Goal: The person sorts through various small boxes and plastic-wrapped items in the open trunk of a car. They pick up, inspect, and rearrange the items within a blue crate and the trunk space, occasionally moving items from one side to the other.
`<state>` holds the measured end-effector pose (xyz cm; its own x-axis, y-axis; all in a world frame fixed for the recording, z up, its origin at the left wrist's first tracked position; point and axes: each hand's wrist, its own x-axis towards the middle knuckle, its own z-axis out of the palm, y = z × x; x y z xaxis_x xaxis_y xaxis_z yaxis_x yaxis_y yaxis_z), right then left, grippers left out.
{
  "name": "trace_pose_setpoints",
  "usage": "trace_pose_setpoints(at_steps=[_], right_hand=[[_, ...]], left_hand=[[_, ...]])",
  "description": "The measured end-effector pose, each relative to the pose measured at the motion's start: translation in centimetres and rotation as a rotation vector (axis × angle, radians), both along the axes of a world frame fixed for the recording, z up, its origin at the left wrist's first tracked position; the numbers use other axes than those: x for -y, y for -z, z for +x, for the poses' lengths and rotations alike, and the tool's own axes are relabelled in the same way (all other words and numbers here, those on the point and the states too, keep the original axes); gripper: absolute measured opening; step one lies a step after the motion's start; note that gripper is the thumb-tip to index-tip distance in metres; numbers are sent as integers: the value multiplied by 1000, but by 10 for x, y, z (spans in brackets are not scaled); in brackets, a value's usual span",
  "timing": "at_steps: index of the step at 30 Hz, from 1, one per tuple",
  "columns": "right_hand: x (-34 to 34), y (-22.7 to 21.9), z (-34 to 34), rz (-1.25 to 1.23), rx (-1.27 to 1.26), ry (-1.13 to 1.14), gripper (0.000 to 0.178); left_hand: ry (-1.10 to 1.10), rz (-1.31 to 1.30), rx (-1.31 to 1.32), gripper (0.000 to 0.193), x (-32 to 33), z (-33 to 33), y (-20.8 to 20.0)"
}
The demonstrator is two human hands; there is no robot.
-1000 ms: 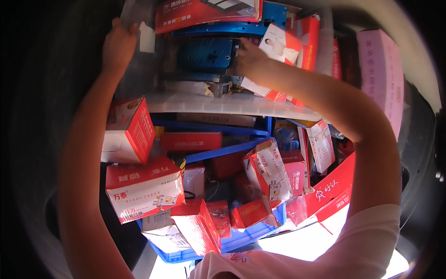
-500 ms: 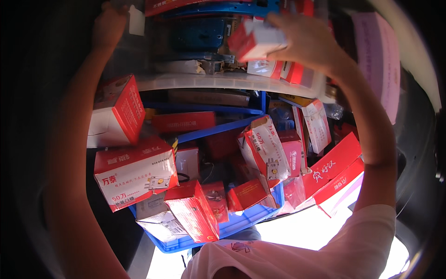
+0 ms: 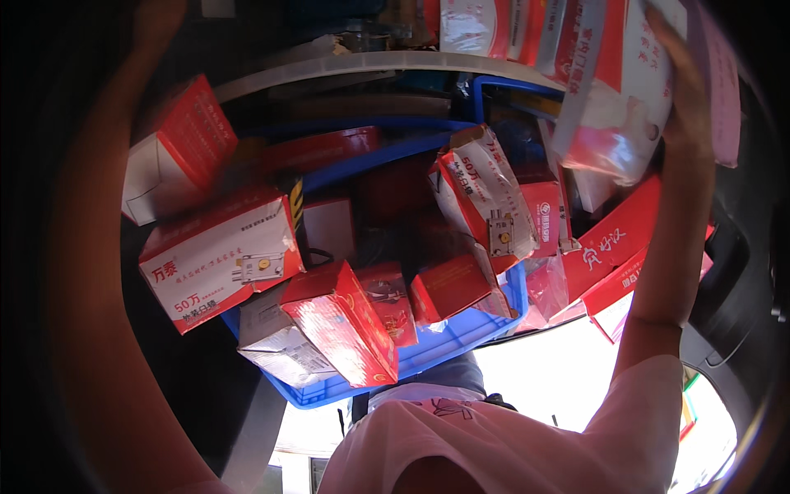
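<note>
My right hand [image 3: 690, 95] is closed on the outer side of a red-and-white cardboard box [image 3: 617, 90] with a glossy wrap. The box is held up at the upper right, past the rim of a translucent plastic bin [image 3: 395, 60]. My left hand [image 3: 158, 18] is at the top left edge, dim and partly cut off, so its fingers cannot be made out. Below it lies a red-and-white box [image 3: 181, 148]. Inside the bin, more red-and-white boxes [image 3: 477, 29] stand side by side.
A blue plastic crate [image 3: 428, 350] nearer my body is heaped with red-and-white lock boxes [image 3: 239, 255], several tilted over its rim. Long red boxes [image 3: 609, 247] lean at its right. A pink box [image 3: 724, 90] stands at the far right.
My right hand has moved right and toward me with a red-and-white box, away from above the bin. The view has shifted, so the bin and crate sit higher in it.
</note>
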<state>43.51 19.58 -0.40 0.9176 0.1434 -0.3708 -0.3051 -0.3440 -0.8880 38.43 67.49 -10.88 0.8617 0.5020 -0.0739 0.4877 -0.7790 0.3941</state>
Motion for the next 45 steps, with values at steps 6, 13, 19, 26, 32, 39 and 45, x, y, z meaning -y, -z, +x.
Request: trace_pose_setpoints(at_steps=[6, 13, 19, 26, 32, 39, 45], right_hand=[[-21, 38, 13, 242, -90, 71, 52], [-120, 39, 34, -545, 268, -830, 58], [-85, 43, 58, -672, 189, -876, 50], [33, -43, 16, 294, 51, 11, 43], [35, 19, -44, 644, -62, 372, 40], [33, 50, -79, 421, -308, 473, 39], [56, 35, -151, 645, -446, 635, 44]], left_hand=[[-93, 186, 92, 38, 17, 4, 16], [-4, 243, 46, 47, -27, -8, 39], [-36, 163, 62, 47, 6, 4, 26], [34, 167, 122, 43, 4, 9, 30], [-18, 180, 32, 42, -5, -1, 26], [-64, 157, 2, 41, 1, 1, 30], [12, 202, 17, 45, -16, 3, 38]])
